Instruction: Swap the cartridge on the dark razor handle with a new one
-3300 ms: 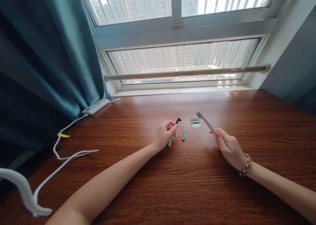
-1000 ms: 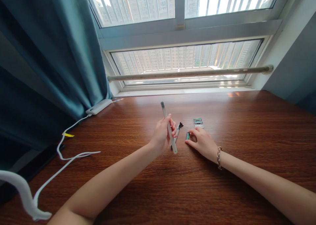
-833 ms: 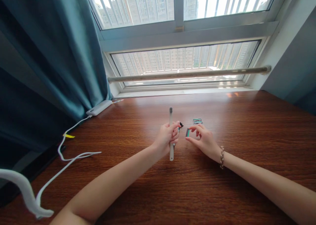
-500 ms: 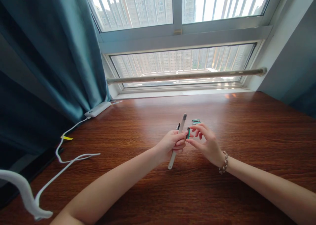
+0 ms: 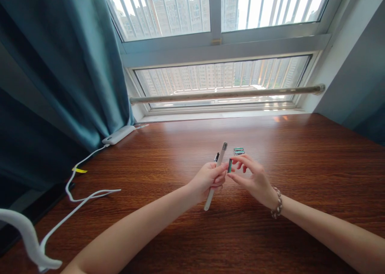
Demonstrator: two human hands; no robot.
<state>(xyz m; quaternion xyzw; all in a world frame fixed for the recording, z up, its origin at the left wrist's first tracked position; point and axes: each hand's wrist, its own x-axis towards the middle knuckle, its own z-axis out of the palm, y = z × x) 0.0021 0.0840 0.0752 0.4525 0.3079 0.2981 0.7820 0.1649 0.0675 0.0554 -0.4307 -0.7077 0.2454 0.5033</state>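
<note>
My left hand (image 5: 208,179) is closed round a white toothbrush (image 5: 215,177), bristle end pointing up and away, a little above the wooden table (image 5: 300,153). A dark razor handle (image 5: 216,157) shows just behind the toothbrush, partly hidden by my fingers. My right hand (image 5: 254,180) pinches a small green razor cartridge (image 5: 229,165) between thumb and fingertips, right next to the toothbrush. A clear cartridge holder (image 5: 238,151) with green cartridges lies on the table just beyond my right hand.
A white power bank (image 5: 118,134) with a white cable (image 5: 78,195) lies at the left by the teal curtain (image 5: 60,73). A metal rail (image 5: 225,94) runs across the window behind the table. A beaded bracelet (image 5: 277,203) is on my right wrist.
The toothbrush passed from my right hand to my left. My right hand picked the green cartridge off the table and brought it up beside the toothbrush.
</note>
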